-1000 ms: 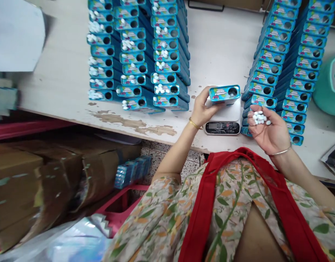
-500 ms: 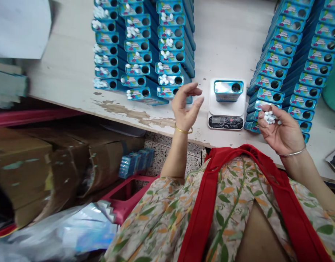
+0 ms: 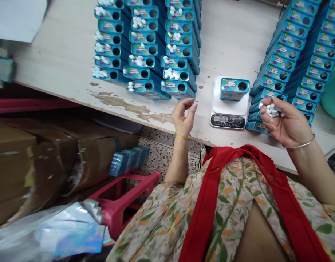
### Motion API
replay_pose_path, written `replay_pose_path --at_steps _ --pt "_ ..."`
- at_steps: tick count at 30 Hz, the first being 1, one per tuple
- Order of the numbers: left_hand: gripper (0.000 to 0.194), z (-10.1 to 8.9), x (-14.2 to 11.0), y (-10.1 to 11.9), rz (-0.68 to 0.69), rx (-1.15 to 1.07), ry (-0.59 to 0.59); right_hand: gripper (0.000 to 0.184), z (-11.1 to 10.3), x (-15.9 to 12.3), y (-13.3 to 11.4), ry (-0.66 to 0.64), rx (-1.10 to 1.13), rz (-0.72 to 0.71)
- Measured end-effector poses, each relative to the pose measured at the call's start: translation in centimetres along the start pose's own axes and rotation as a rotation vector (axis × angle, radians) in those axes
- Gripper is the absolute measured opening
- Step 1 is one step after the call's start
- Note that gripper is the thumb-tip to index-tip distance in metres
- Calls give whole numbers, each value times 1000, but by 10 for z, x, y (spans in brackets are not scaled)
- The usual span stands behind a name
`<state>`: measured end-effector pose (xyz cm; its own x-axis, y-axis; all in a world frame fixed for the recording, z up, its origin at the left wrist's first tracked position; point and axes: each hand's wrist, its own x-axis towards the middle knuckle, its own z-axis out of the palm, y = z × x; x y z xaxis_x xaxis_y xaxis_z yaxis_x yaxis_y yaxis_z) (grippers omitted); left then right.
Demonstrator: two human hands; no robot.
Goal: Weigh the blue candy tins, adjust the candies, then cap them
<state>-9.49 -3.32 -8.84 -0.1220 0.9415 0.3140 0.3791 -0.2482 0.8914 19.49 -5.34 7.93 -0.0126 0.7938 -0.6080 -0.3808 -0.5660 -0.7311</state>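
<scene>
A blue candy tin (image 3: 234, 88) with a round dark hole in its top stands upright on a small white digital scale (image 3: 217, 105), whose display shows a figure. My left hand (image 3: 184, 118) is left of the scale, over the table edge; its fingers are curled in, thumb tip close to the index fingertip, nothing visible between them. My right hand (image 3: 290, 125), palm up, is closed around several small white candies (image 3: 273, 110). It is over the near end of the right-hand tin rows, partly hiding those tins (image 3: 259, 126).
Left of the scale, rows of blue tins (image 3: 142, 86) have white candies lying on many tops. More tin rows (image 3: 288, 65) stand at right, beside a green round container (image 3: 332, 94). Below the table are cardboard boxes (image 3: 11, 163), a pink stool (image 3: 115, 203) and wrapped blue packs (image 3: 129, 160).
My left hand has drawn back from the scale, its fingers and thumb coming closer together. The scale's display went from about zero to a larger figure. My right hand keeps the candies.
</scene>
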Motion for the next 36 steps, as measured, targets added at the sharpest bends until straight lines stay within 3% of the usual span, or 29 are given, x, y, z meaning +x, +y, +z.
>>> replay_pose_path --at_steps 6,12,21,36 --pt "27 11 9 10 34 13 -34 19 22 19 -18 -52 -113 -22" --pt "22 15 12 18 49 -44 -55 23 40 47 -39 -43 -353 59" --pt "21 12 5 7 -25 -16 -64 7 42 56 -45 -97 -474 77" --pt "24 13 1 5 -78 -15 -74 7 46 65 -59 -138 -569 161"
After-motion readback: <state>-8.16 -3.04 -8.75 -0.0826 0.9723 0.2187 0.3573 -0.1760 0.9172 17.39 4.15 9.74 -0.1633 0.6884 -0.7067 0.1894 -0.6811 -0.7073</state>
